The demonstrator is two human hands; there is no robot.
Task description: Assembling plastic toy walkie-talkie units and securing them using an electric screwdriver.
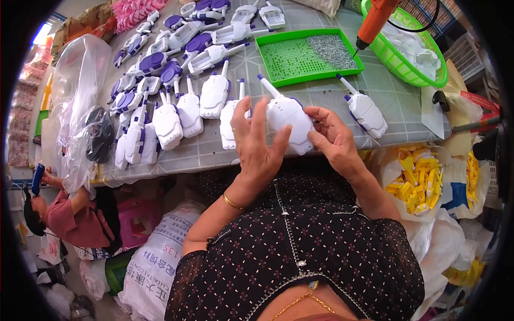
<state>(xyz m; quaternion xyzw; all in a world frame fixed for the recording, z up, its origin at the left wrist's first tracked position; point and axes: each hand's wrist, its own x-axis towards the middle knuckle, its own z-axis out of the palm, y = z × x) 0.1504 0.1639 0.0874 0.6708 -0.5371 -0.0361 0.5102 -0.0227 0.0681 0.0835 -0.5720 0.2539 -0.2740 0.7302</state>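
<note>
A white toy walkie-talkie (290,120) with purple sides and a purple-tipped antenna is held just above the table's near edge. My right hand (336,143) pinches its right side between thumb and fingers. At its left side, my left hand (252,147) has its fingers spread, the thumb close to the toy's face; whether it touches is unclear. Behind that hand lies another white toy walkie-talkie (228,124), partly hidden. One more walkie-talkie (367,113) rests alone to the right.
Many white and purple toy halves (170,124) cover the table's left side. A green tray (278,79) holds small screws. Above its right corner hangs an orange power screwdriver (371,29). A green basket (438,75) contains white parts; yellow pieces (415,179) fill a bag below right.
</note>
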